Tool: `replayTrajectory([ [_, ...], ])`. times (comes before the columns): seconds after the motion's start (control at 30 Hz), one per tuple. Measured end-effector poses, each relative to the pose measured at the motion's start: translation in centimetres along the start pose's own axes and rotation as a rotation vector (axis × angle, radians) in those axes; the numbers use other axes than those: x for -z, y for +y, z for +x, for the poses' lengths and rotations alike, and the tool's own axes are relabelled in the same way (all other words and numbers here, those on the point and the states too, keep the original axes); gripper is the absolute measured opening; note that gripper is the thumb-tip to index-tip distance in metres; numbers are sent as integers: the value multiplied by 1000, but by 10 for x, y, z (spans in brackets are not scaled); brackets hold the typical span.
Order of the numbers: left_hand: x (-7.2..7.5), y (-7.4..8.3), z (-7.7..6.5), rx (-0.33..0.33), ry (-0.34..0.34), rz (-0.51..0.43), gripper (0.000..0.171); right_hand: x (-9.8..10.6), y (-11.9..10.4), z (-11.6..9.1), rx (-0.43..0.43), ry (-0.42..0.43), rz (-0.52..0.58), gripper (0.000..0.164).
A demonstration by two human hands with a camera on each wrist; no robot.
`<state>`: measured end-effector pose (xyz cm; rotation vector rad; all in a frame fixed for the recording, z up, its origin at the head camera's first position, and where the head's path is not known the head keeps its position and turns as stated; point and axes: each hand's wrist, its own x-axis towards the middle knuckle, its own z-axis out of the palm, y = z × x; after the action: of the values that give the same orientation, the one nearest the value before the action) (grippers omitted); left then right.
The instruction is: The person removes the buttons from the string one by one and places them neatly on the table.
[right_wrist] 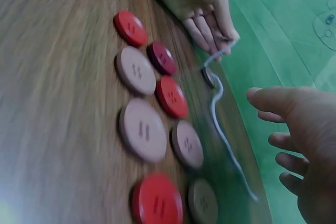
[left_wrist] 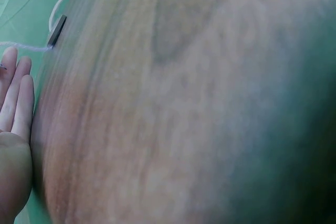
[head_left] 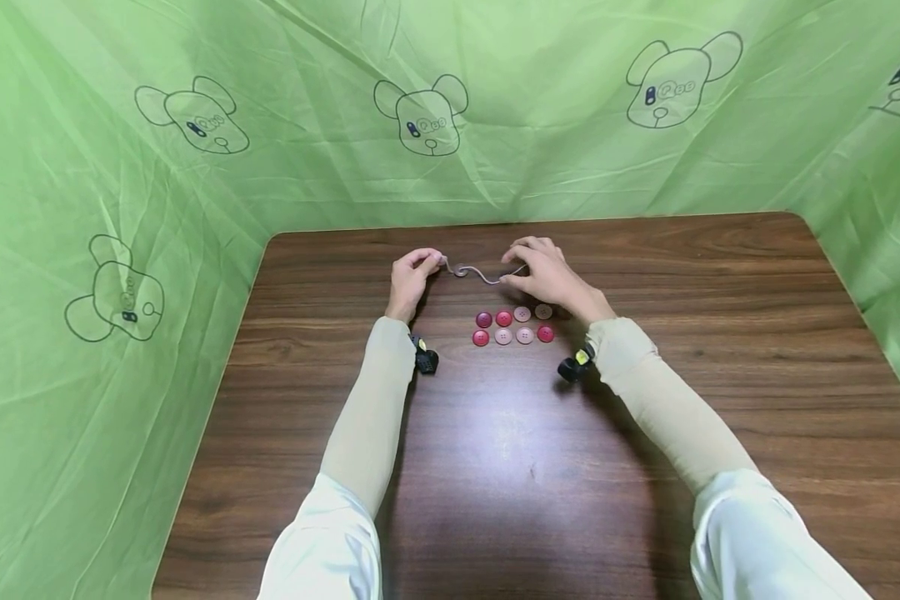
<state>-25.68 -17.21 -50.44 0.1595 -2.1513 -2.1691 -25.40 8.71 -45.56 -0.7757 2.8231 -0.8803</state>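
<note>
A thin pale cord lies in a wavy line near the table's back edge. One button is on the cord, standing on edge in both wrist views. Thumb and fingers of my left hand pinch the cord's left end; a small dark bit shows at those fingertips, too small to identify. My right hand is over the cord's other end, its fingers spread and loosely bent. In the right wrist view, a gap separates the right hand from the cord, and it holds nothing.
Several loose buttons lie in two rows in front of the hands, among them a red button, a dark red button and a pale pink button. The brown wooden table meets green curtains at its back and sides.
</note>
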Motion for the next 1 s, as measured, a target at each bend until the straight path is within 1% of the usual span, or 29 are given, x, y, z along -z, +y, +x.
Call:
replayTrajectory([
  [0.13,-1,0,0,-1,2,0,30,-7,-9,14,-9,-18,-4,37],
  [0.27,-1,1,0,-2,-3,-5,28,-14,-14,26,-30,-37,-17,38],
  [0.53,0,1,0,10,-2,-6,31,-33,-16,42,-71,-75,-40,40],
  [0.67,2,3,-1,30,-14,-14,34,-40,-15,47,-88,-72,-57,41],
  [0.77,3,7,-2,37,-31,-25,33,-43,-17,51,-97,-67,-57,43],
  [0.87,3,16,-6,38,-48,-26,32,-45,-19,54,-95,-71,-59,42],
  [1.0,1,24,-11,42,-50,-28,30,-46,-25,58,-80,-82,-78,41],
])
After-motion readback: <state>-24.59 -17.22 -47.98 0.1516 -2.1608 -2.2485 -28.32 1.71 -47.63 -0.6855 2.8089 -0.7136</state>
